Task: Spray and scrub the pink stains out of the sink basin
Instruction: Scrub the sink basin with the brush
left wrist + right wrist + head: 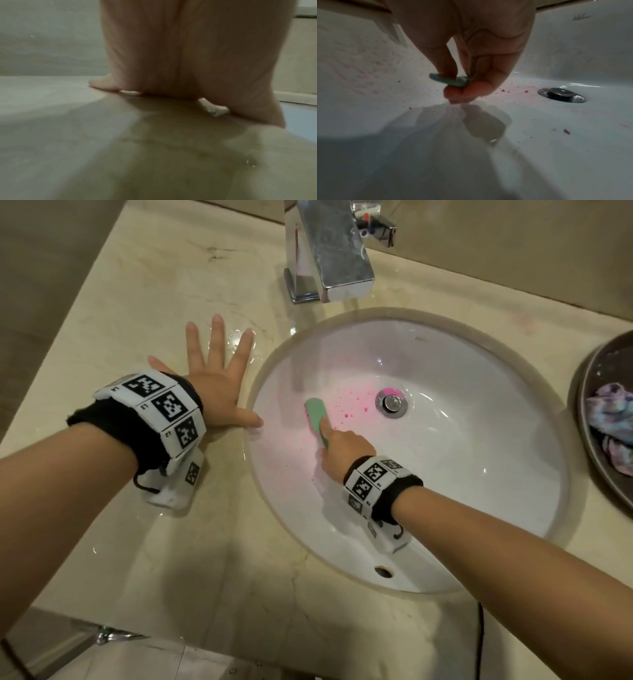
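Observation:
A white oval sink basin (462, 474) is set in a beige marble counter. Pink stains (352, 405) speckle the basin floor left of the chrome drain (391, 402), and a pink smear lies on the drain's far rim. My right hand (342, 450) is inside the basin and grips a green scrub brush (317, 419) by its near end, brush head on the porcelain left of the stains. In the right wrist view the fingers (471, 89) pinch the brush (450, 81), with red specks (503, 90) and the drain (561, 94) beyond. My left hand (215, 378) lies flat, fingers spread, on the wet counter beside the basin.
A chrome faucet (329, 251) stands behind the basin. A dark round tray (582, 392) with a crumpled multicoloured cloth (613, 422) sits at the right edge. The overflow hole (383, 571) is in the near basin wall. Water beads lie on the counter (171, 285).

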Tool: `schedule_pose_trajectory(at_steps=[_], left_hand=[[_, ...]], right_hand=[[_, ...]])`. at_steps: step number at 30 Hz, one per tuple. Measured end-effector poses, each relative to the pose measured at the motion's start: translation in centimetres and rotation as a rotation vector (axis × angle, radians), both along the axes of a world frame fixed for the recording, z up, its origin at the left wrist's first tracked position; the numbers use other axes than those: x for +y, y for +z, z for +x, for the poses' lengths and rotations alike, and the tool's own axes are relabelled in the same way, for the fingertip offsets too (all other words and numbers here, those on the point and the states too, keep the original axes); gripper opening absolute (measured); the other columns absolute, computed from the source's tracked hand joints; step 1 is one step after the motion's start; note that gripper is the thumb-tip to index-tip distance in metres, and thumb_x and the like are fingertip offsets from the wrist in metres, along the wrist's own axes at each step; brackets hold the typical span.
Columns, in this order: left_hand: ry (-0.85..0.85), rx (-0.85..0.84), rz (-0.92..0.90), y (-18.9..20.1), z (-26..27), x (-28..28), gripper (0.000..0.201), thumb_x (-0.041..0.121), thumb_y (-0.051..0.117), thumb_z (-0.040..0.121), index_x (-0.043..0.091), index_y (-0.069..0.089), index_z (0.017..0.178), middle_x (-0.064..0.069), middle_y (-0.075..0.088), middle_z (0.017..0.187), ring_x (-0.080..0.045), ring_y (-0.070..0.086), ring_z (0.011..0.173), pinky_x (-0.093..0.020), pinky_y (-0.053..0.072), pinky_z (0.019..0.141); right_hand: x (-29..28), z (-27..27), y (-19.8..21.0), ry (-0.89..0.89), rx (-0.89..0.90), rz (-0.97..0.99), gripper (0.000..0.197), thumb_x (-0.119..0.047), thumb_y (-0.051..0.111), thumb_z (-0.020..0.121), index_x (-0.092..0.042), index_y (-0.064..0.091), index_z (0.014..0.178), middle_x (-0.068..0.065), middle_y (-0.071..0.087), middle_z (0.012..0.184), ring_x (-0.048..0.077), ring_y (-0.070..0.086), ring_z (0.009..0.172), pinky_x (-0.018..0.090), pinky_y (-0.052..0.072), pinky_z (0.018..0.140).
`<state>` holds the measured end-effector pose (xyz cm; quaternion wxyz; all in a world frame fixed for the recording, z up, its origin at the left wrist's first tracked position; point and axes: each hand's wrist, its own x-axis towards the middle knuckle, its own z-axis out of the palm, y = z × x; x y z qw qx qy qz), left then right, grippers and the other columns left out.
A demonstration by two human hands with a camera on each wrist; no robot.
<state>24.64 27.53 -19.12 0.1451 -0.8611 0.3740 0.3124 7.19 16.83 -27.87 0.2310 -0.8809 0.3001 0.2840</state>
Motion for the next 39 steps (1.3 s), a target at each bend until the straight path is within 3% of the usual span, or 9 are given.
schedule_pose_trajectory(at_steps=[4, 7, 15, 20, 25, 29, 32, 36, 39], left_hand=[[0.008, 0.004, 0.006, 0.2, 0.0, 0.0, 0.123, 0.066, 0.063, 0.07, 0.036, -0.037, 0.136, -0.002, -0.047, 0.142, -0.035, -0.034, 0.135, -0.078, 0.003, 0.096], [0.011, 0.008, 0.006, 0.4, 0.0, -0.1, 0.123, 0.067, 0.063, 0.07, 0.036, -0.036, 0.136, -0.002, -0.047, 0.142, -0.035, -0.034, 0.135, -0.077, 0.004, 0.096], [0.013, 0.005, 0.006, 0.5, -0.2, -0.1, 0.124, 0.067, 0.063, 0.069, 0.036, -0.036, 0.137, -0.003, -0.046, 0.143, -0.036, -0.034, 0.135, -0.077, 0.004, 0.097], [0.018, -0.01, -0.002, 0.3, -0.2, 0.0, 0.124, 0.068, 0.063, 0.069, 0.037, -0.035, 0.137, -0.002, -0.044, 0.144, -0.035, -0.032, 0.136, -0.077, 0.006, 0.096], [0.021, 0.0, -0.003, 0.3, -0.2, -0.1, 0.125, 0.068, 0.064, 0.068, 0.037, -0.036, 0.136, -0.001, -0.045, 0.144, -0.035, -0.033, 0.135, -0.077, 0.004, 0.096], [0.024, 0.004, -0.003, 0.3, -0.1, -0.1, 0.125, 0.068, 0.064, 0.067, 0.038, -0.037, 0.136, -0.001, -0.045, 0.143, -0.035, -0.033, 0.135, -0.077, 0.004, 0.096], [0.017, -0.004, 0.001, 0.2, -0.1, -0.1, 0.126, 0.07, 0.063, 0.067, 0.038, -0.038, 0.135, -0.001, -0.046, 0.143, -0.035, -0.033, 0.136, -0.077, 0.005, 0.096], [0.017, -0.005, 0.003, 0.2, -0.1, -0.2, 0.125, 0.069, 0.063, 0.067, 0.038, -0.037, 0.135, -0.001, -0.045, 0.143, -0.035, -0.033, 0.136, -0.077, 0.005, 0.096], [0.022, -0.003, 0.005, 0.2, -0.1, -0.2, 0.126, 0.069, 0.064, 0.067, 0.038, -0.038, 0.135, -0.001, -0.046, 0.143, -0.035, -0.033, 0.136, -0.077, 0.005, 0.096]], right_hand=[[-1.7, 1.0, -0.5, -0.011, 0.014, -0.078, 0.065, -0.016, 0.04, 0.095, -0.017, 0.006, 0.15, 0.002, 0.048, 0.069, 0.022, 0.053, 0.069, 0.031, 0.046, 0.061], [-3.7, 0.7, -0.6, -0.085, 0.014, -0.101, 0.063, -0.017, 0.039, 0.095, -0.018, 0.007, 0.15, 0.008, 0.06, 0.087, 0.026, 0.06, 0.082, 0.034, 0.05, 0.069], [-1.5, -0.5, -0.8, 0.054, -0.042, 0.014, 0.062, -0.028, 0.041, 0.097, -0.021, 0.009, 0.149, 0.004, 0.055, 0.079, 0.021, 0.054, 0.066, 0.032, 0.051, 0.066], [-5.1, 0.4, -1.3, -0.077, -0.028, -0.043, 0.059, -0.018, 0.037, 0.097, -0.02, 0.01, 0.149, 0.008, 0.061, 0.082, 0.025, 0.061, 0.072, 0.037, 0.056, 0.069], [-4.5, -0.9, -0.7, -0.032, -0.008, -0.066, 0.06, -0.024, 0.038, 0.098, -0.021, 0.005, 0.149, 0.002, 0.053, 0.071, 0.018, 0.051, 0.06, 0.03, 0.046, 0.057], [-2.8, -1.1, -1.0, 0.041, -0.011, -0.045, 0.062, -0.029, 0.042, 0.097, -0.027, 0.007, 0.149, 0.01, 0.062, 0.09, 0.022, 0.053, 0.072, 0.029, 0.043, 0.065], [-4.2, -0.5, -1.3, 0.05, -0.031, -0.052, 0.061, -0.026, 0.041, 0.097, -0.028, 0.008, 0.148, 0.003, 0.055, 0.075, 0.02, 0.053, 0.065, 0.03, 0.047, 0.061], [-7.1, -0.8, -1.2, -0.088, 0.007, -0.084, 0.062, -0.022, 0.039, 0.097, -0.028, 0.005, 0.149, 0.01, 0.059, 0.089, 0.025, 0.057, 0.077, 0.037, 0.053, 0.07], [-6.5, -1.2, -0.9, -0.039, -0.007, -0.036, 0.063, -0.025, 0.042, 0.097, -0.025, 0.006, 0.149, 0.009, 0.06, 0.086, 0.026, 0.058, 0.076, 0.036, 0.051, 0.068]])
